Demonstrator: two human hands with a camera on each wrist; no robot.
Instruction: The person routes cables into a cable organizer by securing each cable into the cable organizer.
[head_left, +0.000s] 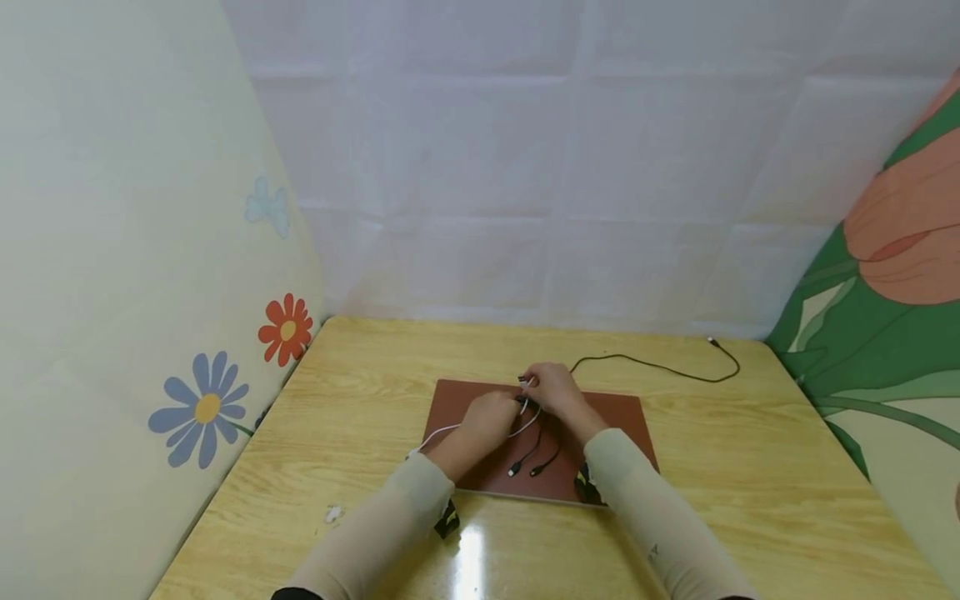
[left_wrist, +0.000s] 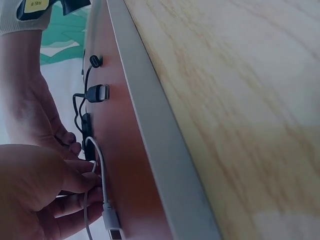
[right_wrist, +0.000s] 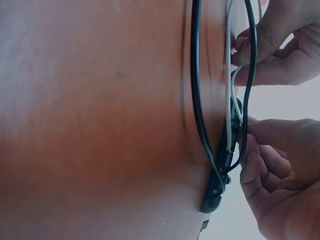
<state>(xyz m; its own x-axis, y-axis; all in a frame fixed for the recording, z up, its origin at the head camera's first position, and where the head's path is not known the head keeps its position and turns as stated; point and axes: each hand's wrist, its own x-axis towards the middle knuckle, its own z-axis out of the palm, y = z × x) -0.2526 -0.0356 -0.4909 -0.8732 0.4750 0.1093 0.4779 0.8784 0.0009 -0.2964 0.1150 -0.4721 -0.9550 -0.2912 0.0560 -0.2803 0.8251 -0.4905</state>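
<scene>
My left hand (head_left: 491, 418) pinches a thin white cable (left_wrist: 103, 172) between thumb and fingers above a reddish-brown flat board (head_left: 480, 479). The cable's white USB plug (left_wrist: 111, 220) hangs beside those fingers in the left wrist view. Close by, my right hand (right_wrist: 287, 175) has its fingers curled, the tips pinching the white cable next to a long black cable holder (right_wrist: 210, 200). Black cables also run to this holder. Two black plugs lie over the board nearer the person: a USB plug (left_wrist: 97, 93) and a smaller oval one (left_wrist: 95, 61).
A black cable (head_left: 656, 364) trails right across the wooden table (head_left: 750, 467), ending in a plug (head_left: 714, 342). White scraps (head_left: 333, 514) lie front left. A white sheet (head_left: 480, 167) hangs behind. Flower-printed panels flank the table.
</scene>
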